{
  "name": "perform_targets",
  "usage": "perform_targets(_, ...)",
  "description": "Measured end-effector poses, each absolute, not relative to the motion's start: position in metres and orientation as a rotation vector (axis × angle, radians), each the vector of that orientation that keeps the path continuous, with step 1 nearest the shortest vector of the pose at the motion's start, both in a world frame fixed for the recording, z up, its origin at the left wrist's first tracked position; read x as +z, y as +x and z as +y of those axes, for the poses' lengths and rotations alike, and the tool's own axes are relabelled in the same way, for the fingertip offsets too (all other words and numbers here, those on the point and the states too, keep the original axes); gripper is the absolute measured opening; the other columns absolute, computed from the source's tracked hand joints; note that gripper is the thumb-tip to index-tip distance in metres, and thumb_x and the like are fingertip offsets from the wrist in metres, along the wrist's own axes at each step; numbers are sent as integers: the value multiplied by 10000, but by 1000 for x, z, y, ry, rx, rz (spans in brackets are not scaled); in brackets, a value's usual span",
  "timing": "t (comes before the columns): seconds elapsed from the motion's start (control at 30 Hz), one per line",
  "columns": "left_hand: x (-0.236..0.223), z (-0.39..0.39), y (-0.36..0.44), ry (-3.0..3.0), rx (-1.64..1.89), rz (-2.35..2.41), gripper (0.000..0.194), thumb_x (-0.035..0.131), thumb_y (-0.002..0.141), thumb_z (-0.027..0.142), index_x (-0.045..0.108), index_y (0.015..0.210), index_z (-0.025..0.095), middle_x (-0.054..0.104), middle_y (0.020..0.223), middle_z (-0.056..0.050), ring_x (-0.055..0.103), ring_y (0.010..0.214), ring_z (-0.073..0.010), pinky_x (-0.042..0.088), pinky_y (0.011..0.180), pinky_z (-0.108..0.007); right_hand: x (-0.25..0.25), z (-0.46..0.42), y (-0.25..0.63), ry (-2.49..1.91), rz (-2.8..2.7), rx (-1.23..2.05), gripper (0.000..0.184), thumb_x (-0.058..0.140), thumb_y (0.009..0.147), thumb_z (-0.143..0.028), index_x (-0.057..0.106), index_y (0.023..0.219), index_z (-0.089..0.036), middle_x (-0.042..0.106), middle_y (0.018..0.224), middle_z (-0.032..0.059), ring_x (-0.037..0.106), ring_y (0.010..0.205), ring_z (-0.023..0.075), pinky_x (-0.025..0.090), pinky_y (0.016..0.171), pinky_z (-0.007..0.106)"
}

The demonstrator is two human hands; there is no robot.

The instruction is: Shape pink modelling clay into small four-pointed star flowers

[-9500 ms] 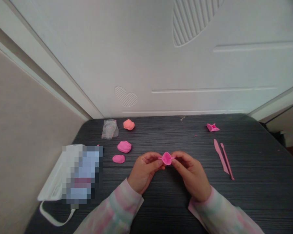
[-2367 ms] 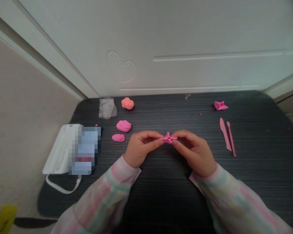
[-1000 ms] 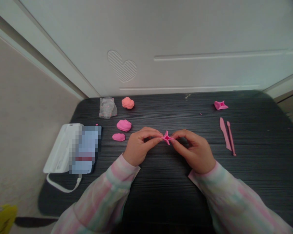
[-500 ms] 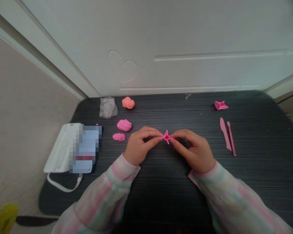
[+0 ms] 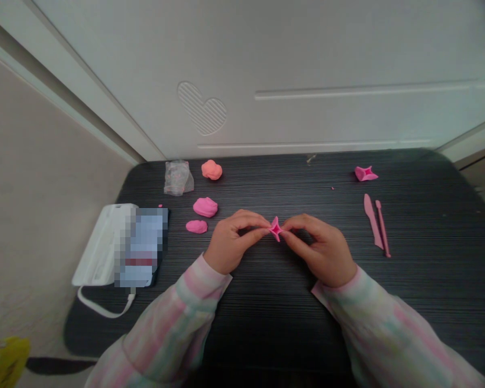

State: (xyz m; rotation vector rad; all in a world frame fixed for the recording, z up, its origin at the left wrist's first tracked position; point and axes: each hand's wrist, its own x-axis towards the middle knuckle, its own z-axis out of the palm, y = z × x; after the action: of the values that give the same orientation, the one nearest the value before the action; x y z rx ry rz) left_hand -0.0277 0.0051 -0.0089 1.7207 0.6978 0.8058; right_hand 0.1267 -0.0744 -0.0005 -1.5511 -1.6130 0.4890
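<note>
A small pink clay piece (image 5: 275, 229), hollow in the middle with pointed corners like a star, is held between both hands above the dark table (image 5: 275, 312). My left hand (image 5: 235, 241) pinches its left point between thumb and index finger. On the opposite side, my right hand (image 5: 322, 249) pinches the right point the same way. A similar pointed pink clay piece (image 5: 365, 173) lies at the back right. Left of my left hand are two pink clay lumps, a larger one (image 5: 205, 207) and a smaller one (image 5: 196, 226).
An orange clay lump (image 5: 212, 170) and a crumpled clear plastic bag (image 5: 178, 178) lie at the back left. A pink plastic knife (image 5: 372, 220) and a thin pink modelling stick (image 5: 382, 228) are at right. A white case (image 5: 101, 248), blurred phone (image 5: 143, 245) and white cable (image 5: 101, 308) occupy the left.
The pink clay piece has turned slightly between my fingertips, its points a little shifted. Both hands stay in nearly the same place.
</note>
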Motion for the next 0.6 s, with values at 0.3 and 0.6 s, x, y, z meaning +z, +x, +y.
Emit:
perform_targets(0.3,-11,5,-26,1588,701,786,88,594,705,190,642,775,167,647,790,-22,578,757,-136,451,730,-272,-2,-74,125,-1584,-1613,521,48,524,761,-214,568,775,-201,628,733,4,576,687,124,458,630,249)
perform_targets(0.6,-19,8,-23,1447,641,897,165,575,696,176,578,858,143,633,819,-35,595,753,-129,474,725,-277,-8,-71,126,-1687,-1761,467,85,529,766,-231,610,790,-223,674,791,-1,603,740,154,424,715,330)
